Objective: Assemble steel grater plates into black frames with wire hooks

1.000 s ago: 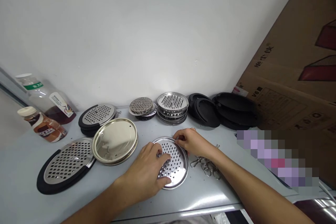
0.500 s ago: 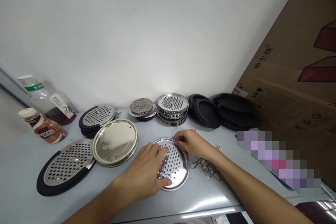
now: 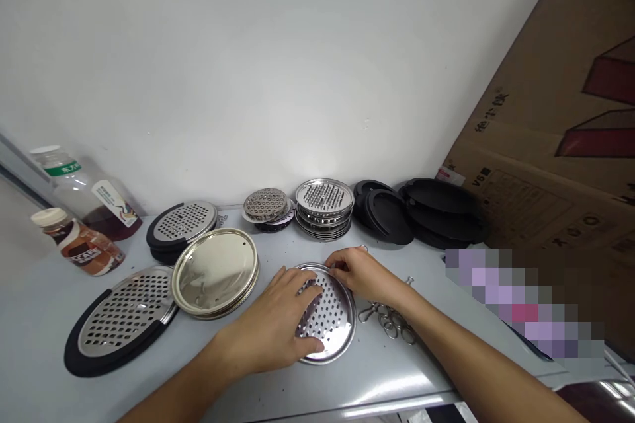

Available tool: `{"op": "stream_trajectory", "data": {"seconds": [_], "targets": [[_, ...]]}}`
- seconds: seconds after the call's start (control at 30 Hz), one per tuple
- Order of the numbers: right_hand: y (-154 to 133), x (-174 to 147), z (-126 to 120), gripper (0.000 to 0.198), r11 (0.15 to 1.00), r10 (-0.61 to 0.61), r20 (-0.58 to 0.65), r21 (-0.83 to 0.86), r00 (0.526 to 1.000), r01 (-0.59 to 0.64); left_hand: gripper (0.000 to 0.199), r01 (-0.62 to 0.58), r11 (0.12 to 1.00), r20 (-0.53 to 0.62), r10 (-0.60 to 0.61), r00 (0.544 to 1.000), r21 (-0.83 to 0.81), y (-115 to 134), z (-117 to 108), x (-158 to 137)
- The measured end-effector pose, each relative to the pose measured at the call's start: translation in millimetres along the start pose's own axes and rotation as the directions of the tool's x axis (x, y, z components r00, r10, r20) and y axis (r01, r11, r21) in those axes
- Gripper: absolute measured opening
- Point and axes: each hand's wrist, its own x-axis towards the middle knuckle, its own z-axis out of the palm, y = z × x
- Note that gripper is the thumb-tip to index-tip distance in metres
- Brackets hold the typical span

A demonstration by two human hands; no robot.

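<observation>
A round metal grater plate with rows of cut holes lies at the front middle of the table. My left hand curves over its left side, fingertips and thumb on the plate, gripping it. At the far right rim, my right hand pinches the edge between thumb and bent fingers. Several metal rings with clips lie just right of the plate, partly behind my right forearm. To the left rests a stack of smooth gold-toned round lids, beside a grater disc with a black rim.
Along the wall stand another black-rimmed grater, small grating discs, a stack of metal graters and black round trays. Two bottles are at left. A cardboard box leans at right.
Both hands keep their places on the grater plate, with hardly any finger movement. The whole view has shifted slightly.
</observation>
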Motion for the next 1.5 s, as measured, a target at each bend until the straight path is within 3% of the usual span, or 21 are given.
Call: {"op": "stream_trajectory", "data": {"seconds": [0.27, 0.4, 0.7, 1.0, 1.27, 1.4, 1.5], "targets": [[-1, 1, 1, 0.022, 1.0, -0.016, -0.007, -0.018, 1.0, 0.016, 0.085, 0.021, 0.993, -0.036, -0.025, 0.999, -0.114, -5, 5, -3], [-1, 2, 1, 0.023, 1.0, -0.012, -0.003, -0.016, 1.0, 0.012, 0.095, 0.096, 0.981, 0.002, -0.097, 0.995, -0.171, -14, 5, -12], [-2, -3, -7, 0.02, 0.997, 0.073, 0.047, -0.003, 0.996, -0.073, 0.088, 0.172, 0.97, 0.012, -0.173, 0.985, -0.171, -25, 4, -20], [0, -1, 2, 0.022, 1.0, 0.029, 0.005, 0.005, 1.0, -0.029, 0.08, 0.129, 0.971, -0.07, -0.145, 0.987, -0.201, -26, 5, -17], [-2, -2, 1, 0.021, 0.996, -0.043, -0.007, -0.076, 0.999, 0.042, 0.083, 0.144, 0.967, -0.05, -0.158, 0.986, -0.21, -26, 6, -16], [3, 1, -11, 0.021, 0.995, -0.057, -0.186, -0.093, 0.981, 0.04, 0.089, 0.194, 0.959, 0.008, -0.196, 0.981, -0.206, -30, 4, -18], [9, 8, -25, 0.021, 0.985, -0.096, -0.382, -0.168, 0.919, 0.033, 0.101, 0.222, 0.953, 0.051, -0.216, 0.975, -0.205, -30, 4, -23]]}}
